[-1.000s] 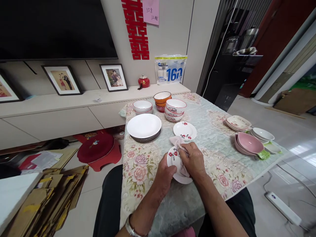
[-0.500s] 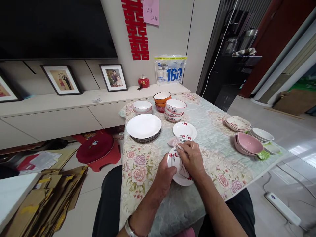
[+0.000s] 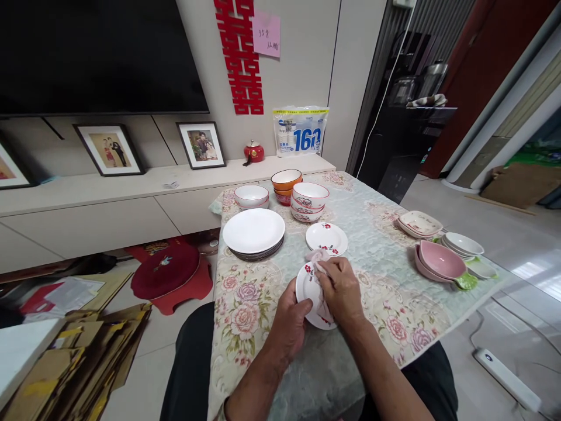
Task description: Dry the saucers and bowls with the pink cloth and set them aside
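Both bare forearms (image 3: 383,362) are angled inward; the bare left hand (image 3: 290,318) is closed (thumb (image 3: 304,306) uppermost), the bare right hand (image 3: 344,292) is bent, fingers (image 3: 329,273) curled.

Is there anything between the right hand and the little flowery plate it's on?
Yes, a pale pink cloth: the right hand holds it bunched against the small plate. Nothing visible separates the left hand from the plate; it grips the rim directly.
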A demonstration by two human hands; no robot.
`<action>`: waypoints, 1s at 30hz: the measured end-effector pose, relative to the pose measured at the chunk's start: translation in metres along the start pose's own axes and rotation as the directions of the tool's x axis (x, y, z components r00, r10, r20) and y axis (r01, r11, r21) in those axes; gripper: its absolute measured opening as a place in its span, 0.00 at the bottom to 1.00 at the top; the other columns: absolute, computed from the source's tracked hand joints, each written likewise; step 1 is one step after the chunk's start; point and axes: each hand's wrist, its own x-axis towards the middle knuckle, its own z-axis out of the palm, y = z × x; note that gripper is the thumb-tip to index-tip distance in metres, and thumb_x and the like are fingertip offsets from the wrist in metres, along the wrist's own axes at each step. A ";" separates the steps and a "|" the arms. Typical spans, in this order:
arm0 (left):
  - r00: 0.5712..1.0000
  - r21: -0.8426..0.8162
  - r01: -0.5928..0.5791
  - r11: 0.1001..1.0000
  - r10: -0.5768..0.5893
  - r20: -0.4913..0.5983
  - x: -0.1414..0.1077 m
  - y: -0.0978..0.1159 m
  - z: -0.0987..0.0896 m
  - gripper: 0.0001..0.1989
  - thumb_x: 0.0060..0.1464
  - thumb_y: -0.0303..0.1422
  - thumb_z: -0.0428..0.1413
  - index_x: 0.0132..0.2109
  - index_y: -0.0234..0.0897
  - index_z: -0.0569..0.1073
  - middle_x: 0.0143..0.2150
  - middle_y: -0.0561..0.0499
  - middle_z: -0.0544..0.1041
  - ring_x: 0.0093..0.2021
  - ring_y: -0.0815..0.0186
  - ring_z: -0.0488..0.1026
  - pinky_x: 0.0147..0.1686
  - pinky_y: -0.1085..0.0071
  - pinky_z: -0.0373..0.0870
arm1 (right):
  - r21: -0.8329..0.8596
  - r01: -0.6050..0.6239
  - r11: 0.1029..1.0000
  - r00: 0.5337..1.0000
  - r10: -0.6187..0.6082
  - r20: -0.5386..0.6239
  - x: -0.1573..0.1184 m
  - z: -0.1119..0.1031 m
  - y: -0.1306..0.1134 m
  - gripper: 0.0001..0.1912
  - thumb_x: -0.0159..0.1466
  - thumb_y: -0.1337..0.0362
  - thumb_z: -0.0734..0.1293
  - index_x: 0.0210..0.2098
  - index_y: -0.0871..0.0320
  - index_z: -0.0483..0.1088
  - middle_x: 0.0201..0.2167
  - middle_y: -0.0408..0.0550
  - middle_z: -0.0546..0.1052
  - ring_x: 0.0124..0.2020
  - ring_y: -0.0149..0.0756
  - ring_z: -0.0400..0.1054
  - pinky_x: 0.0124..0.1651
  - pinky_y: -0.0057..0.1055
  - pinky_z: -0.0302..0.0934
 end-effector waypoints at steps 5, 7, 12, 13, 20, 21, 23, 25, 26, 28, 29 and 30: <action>0.999 -0.017 -0.042 0.999 0.042 0.010 0.001 -0.005 -0.003 0.26 0.39 0.21 0.56 0.49 0.37 0.74 0.44 0.48 0.80 0.47 0.58 0.75 0.47 0.65 0.70 | 0.296 0.127 0.947 0.957 -0.195 0.213 0.001 0.000 -0.010 0.11 0.65 0.68 0.65 0.46 0.54 0.75 0.41 0.49 0.74 0.44 0.36 0.70 0.46 0.32 0.67; 0.999 -0.015 -0.033 0.999 0.034 0.017 0.001 -0.005 -0.003 0.27 0.39 0.21 0.56 0.51 0.37 0.73 0.44 0.48 0.80 0.47 0.58 0.75 0.47 0.65 0.70 | 0.225 0.085 0.971 0.976 -0.126 0.177 0.001 0.000 -0.006 0.11 0.65 0.67 0.65 0.46 0.55 0.76 0.41 0.50 0.73 0.43 0.37 0.70 0.46 0.33 0.66; 1.000 0.004 0.011 1.000 -0.011 0.011 0.000 -0.003 -0.001 0.31 0.37 0.22 0.56 0.54 0.36 0.72 0.44 0.47 0.80 0.45 0.57 0.76 0.44 0.64 0.71 | -0.060 -0.112 0.992 0.994 0.112 -0.017 0.002 0.002 0.005 0.12 0.65 0.65 0.64 0.45 0.59 0.76 0.38 0.53 0.73 0.40 0.42 0.69 0.45 0.40 0.66; 1.000 0.004 0.007 1.000 -0.007 0.011 0.000 -0.003 -0.001 0.31 0.37 0.22 0.56 0.54 0.36 0.72 0.44 0.47 0.80 0.45 0.57 0.76 0.45 0.65 0.71 | -0.048 -0.093 0.994 0.996 0.093 -0.009 0.002 0.002 0.005 0.12 0.65 0.65 0.64 0.46 0.59 0.76 0.38 0.53 0.73 0.41 0.42 0.69 0.45 0.40 0.66; 0.999 0.013 -0.029 0.999 0.029 0.012 -0.001 -0.006 -0.002 0.28 0.39 0.22 0.56 0.52 0.38 0.71 0.46 0.47 0.79 0.47 0.59 0.75 0.46 0.66 0.70 | 0.270 0.150 0.951 0.952 -0.213 0.221 0.001 -0.001 -0.011 0.12 0.66 0.67 0.65 0.48 0.54 0.75 0.41 0.50 0.73 0.44 0.38 0.68 0.46 0.35 0.66; 0.999 0.022 -0.033 0.999 0.033 0.017 -0.001 -0.006 -0.003 0.28 0.39 0.22 0.56 0.52 0.37 0.72 0.46 0.47 0.79 0.46 0.59 0.75 0.46 0.66 0.70 | 0.225 0.140 0.964 0.965 -0.184 0.189 0.002 -0.001 -0.010 0.12 0.65 0.67 0.65 0.47 0.54 0.76 0.41 0.50 0.73 0.44 0.39 0.68 0.47 0.37 0.66; 0.999 0.049 -0.032 0.998 0.030 0.029 -0.001 -0.005 -0.003 0.29 0.38 0.22 0.55 0.52 0.36 0.72 0.44 0.47 0.80 0.45 0.58 0.75 0.45 0.66 0.70 | 0.106 0.092 0.990 0.990 -0.102 0.098 0.003 -0.001 -0.006 0.11 0.65 0.65 0.66 0.45 0.55 0.76 0.42 0.53 0.73 0.47 0.43 0.66 0.50 0.42 0.64; 1.000 0.076 -0.015 0.997 0.013 0.024 -0.001 -0.003 -0.003 0.30 0.37 0.22 0.54 0.52 0.35 0.72 0.42 0.47 0.80 0.44 0.57 0.76 0.43 0.65 0.71 | 0.039 0.030 0.999 0.998 -0.032 0.052 0.003 0.000 -0.001 0.11 0.64 0.64 0.66 0.45 0.56 0.76 0.44 0.54 0.74 0.48 0.45 0.65 0.51 0.44 0.63; 1.000 0.083 -0.001 0.997 -0.001 0.019 -0.001 -0.003 -0.003 0.29 0.37 0.22 0.54 0.52 0.35 0.73 0.42 0.47 0.80 0.43 0.56 0.76 0.42 0.65 0.72 | 0.038 0.006 0.999 0.998 -0.009 0.060 0.003 0.000 0.001 0.11 0.65 0.64 0.66 0.45 0.56 0.76 0.44 0.54 0.75 0.47 0.45 0.66 0.51 0.43 0.63; 1.000 0.076 0.008 0.997 -0.008 0.007 -0.001 -0.001 -0.003 0.30 0.36 0.22 0.54 0.51 0.34 0.74 0.42 0.47 0.81 0.43 0.56 0.76 0.42 0.64 0.72 | 0.050 -0.049 0.998 0.996 0.045 0.082 0.001 0.000 0.005 0.11 0.66 0.63 0.64 0.46 0.56 0.75 0.42 0.53 0.76 0.45 0.43 0.68 0.49 0.40 0.64; 1.000 0.061 0.001 0.998 -0.001 0.001 -0.001 -0.001 -0.003 0.30 0.35 0.23 0.54 0.51 0.35 0.74 0.43 0.46 0.81 0.44 0.55 0.76 0.42 0.64 0.72 | 0.042 -0.085 0.995 0.994 0.082 0.075 0.001 0.000 0.006 0.12 0.66 0.63 0.63 0.46 0.56 0.75 0.41 0.52 0.77 0.44 0.42 0.69 0.48 0.40 0.64; 1.000 0.040 -0.011 0.999 0.011 -0.004 -0.001 0.000 -0.003 0.31 0.35 0.23 0.55 0.52 0.35 0.74 0.44 0.46 0.81 0.45 0.55 0.76 0.43 0.63 0.72 | 0.021 -0.127 0.992 0.991 0.125 0.054 0.000 0.000 0.007 0.12 0.66 0.63 0.63 0.46 0.56 0.75 0.41 0.52 0.77 0.43 0.42 0.69 0.47 0.39 0.64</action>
